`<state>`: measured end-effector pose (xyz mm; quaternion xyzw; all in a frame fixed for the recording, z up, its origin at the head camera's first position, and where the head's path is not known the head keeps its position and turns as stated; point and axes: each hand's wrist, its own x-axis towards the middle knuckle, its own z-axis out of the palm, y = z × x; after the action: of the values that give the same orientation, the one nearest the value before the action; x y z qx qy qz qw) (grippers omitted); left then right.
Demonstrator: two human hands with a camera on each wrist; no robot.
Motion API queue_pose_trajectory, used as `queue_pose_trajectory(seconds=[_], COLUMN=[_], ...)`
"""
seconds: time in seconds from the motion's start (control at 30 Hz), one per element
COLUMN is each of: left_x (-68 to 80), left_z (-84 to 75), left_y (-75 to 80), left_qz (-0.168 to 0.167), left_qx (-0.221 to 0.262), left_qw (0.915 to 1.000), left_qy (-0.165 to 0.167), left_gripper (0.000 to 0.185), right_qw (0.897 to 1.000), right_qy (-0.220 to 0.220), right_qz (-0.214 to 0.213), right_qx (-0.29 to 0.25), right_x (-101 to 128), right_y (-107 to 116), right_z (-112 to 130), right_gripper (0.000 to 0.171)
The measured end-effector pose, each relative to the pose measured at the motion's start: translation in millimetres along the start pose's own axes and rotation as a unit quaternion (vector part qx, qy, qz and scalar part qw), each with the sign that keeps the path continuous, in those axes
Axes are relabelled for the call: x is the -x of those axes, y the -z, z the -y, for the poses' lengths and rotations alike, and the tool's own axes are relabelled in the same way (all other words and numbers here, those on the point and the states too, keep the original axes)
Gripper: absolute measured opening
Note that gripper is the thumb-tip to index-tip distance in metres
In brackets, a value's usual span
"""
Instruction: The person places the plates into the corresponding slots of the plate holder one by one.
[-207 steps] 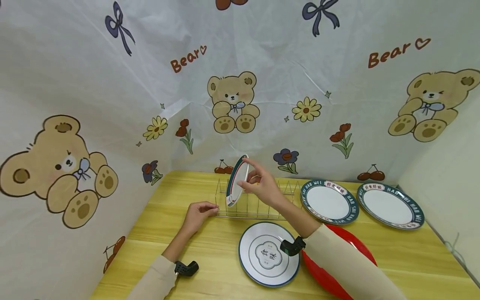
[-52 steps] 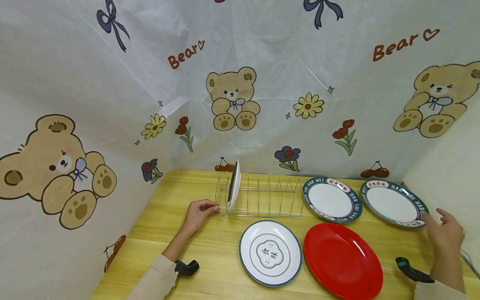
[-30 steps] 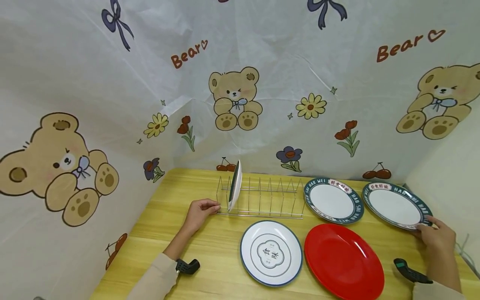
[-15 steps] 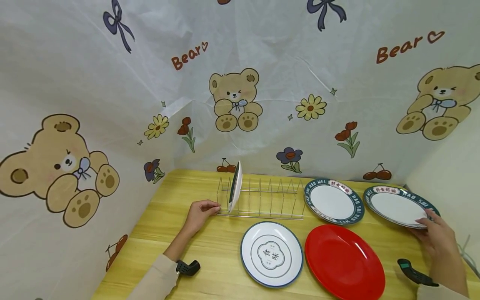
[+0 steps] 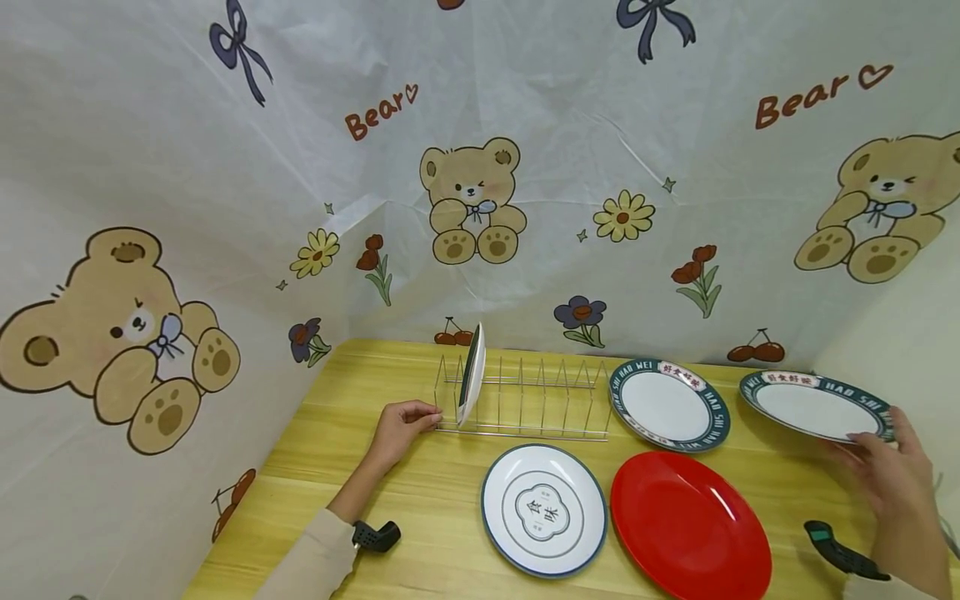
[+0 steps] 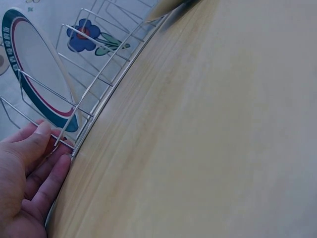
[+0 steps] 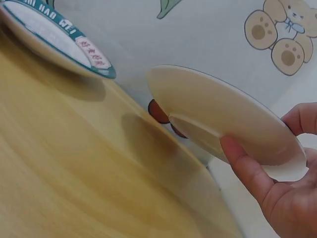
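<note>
Over on the far right, the right hand (image 5: 892,467) has a green-rimmed plate (image 5: 813,406) by its edge, fingers clamped on the rim with the plate between them. And it's clear of the worktop (image 5: 420,533): the right-wrist view catches the pale underside, a digit pressed against it, and a soft shadow on the wood.

Across to the left hand (image 5: 405,425), and that's a pinch on the wire rack (image 5: 525,433), thumb and fingers closed around the wires at its left end, low by the base. Right next to that grip, a racked plate (image 5: 471,379) stands on edge, leaning a little, its green band and red inner line showing up nicely in the left-wrist view. Exactly which slot it occupies is hard to call through those thin wires.

Just beside the rack's right end, a second green-rimmed plate (image 5: 667,406) lies face up. Down in front, a blue-edged white plate (image 5: 543,510) with a printed centre sits flat before the rack, and just beside it comes the big one, a glossy red plate (image 5: 690,525). Behind everything hangs a pale cloth (image 5: 525,83) printed with winking bears and flowers.
</note>
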<state>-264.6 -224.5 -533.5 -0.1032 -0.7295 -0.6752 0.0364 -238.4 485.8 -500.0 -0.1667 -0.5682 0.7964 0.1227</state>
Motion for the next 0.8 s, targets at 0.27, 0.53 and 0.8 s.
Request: queue_pose_trajectory(seconds=[0.27, 0.53, 0.8], left_x=[0.7, -5.4, -7.4], left_z=[-2.8, 14.0, 23.2], left_y=[0.1, 3.8, 4.5], left_qz=[0.003, 0.003, -0.003], left_qx=[0.001, -0.01, -0.003], left_qw=[1.0, 0.9999, 1.0], left_qy=[-0.004, 0.0, -0.004], left_gripper=[0.013, 0.013, 0.015], right_qw=[0.997, 0.989, 0.975], right_qy=[0.065, 0.108, 0.153], right_qz=[0.029, 0.097, 0.163], right_qx=[0.008, 0.001, -0.009], right_x=[14.3, 32.8, 50.0], right_y=[-24.4, -55.5, -89.0], right_z=[19.8, 38.6, 55.5], right_gripper=[0.094, 0.09, 0.081])
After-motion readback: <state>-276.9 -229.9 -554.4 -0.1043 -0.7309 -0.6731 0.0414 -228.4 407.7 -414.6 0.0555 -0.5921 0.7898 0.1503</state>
